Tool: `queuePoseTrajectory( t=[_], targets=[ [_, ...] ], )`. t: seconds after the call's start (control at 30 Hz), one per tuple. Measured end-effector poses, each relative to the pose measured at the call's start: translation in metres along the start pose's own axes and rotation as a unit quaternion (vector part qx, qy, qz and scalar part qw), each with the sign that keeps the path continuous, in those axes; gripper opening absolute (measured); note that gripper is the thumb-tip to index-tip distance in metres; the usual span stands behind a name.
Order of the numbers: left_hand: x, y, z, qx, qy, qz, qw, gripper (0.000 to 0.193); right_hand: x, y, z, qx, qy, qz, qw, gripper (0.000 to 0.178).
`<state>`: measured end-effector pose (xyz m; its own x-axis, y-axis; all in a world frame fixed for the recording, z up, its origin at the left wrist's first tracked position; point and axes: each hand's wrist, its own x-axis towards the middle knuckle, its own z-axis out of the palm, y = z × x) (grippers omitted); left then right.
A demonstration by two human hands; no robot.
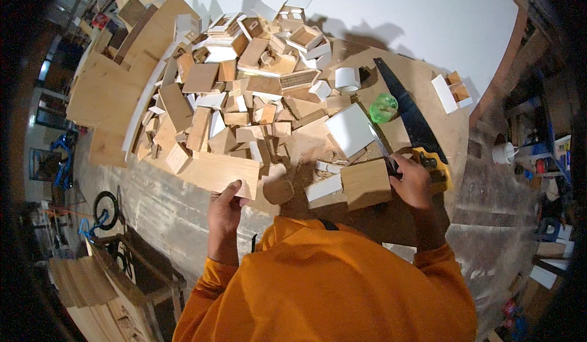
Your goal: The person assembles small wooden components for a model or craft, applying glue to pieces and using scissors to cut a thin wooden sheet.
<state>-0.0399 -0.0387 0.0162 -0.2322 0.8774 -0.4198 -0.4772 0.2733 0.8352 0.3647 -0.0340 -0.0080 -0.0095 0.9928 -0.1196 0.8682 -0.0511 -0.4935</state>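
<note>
My left hand (226, 210) is closed on the near right end of a thin, light wooden board (223, 172), thumb on top. The board stretches leftward toward the pile of offcuts. My right hand (413, 182) is closed round the dark handle of what looks like a knife (381, 141), its narrow grey blade pointing away and slightly left. Beside that hand lies a square wooden piece (365, 184), and beyond it a white-faced panel (350, 130). A handsaw (406, 106) with a black blade and yellow handle lies just right of the knife.
A large heap of wooden offcuts (263, 85) covers the table's left and middle. Near the saw are a green translucent plastic container (383, 108) and a white cylinder (347, 79). A small white-and-wood box (452, 92) lies far right. Plywood sheets (107, 100) lean at left.
</note>
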Motion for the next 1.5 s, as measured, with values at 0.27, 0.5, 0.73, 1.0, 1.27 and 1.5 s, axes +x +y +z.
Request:
queuePoseTrajectory(
  t=[0.27, 0.5, 0.73, 1.0, 1.27, 1.5],
  targets=[
    [-0.012, -0.003, 0.003, -0.035, -0.026, -0.025, 0.999, 0.021, 0.009, 0.008, 0.005, -0.137, -0.025, -0.008, 0.99, 0.042],
    [-0.02, -0.011, 0.037, 0.008, -0.05, -0.001, 0.999, 0.021, -0.003, -0.007, -0.032, 0.092, 0.07, -0.032, 0.993, 0.042],
    [-0.029, -0.01, 0.074, 0.078, -0.119, -0.001, 0.99, 0.02, -0.033, -0.08, -0.032, 0.234, -0.232, -0.141, 0.934, 0.038],
    [-0.033, -0.027, 0.09, 0.107, -0.133, 0.029, 0.985, 0.011, -0.045, -0.076, 0.003, 0.35, -0.264, -0.156, 0.885, 0.041],
    [-0.033, -0.031, 0.086, 0.106, -0.139, 0.04, 0.984, 0.011, -0.041, -0.082, -0.005, 0.356, -0.294, -0.128, 0.878, 0.047],
    [-0.037, -0.027, 0.09, 0.071, -0.155, 0.038, 0.985, 0.014, -0.042, -0.08, 0.002, 0.373, -0.281, -0.145, 0.872, 0.042]
  ],
)
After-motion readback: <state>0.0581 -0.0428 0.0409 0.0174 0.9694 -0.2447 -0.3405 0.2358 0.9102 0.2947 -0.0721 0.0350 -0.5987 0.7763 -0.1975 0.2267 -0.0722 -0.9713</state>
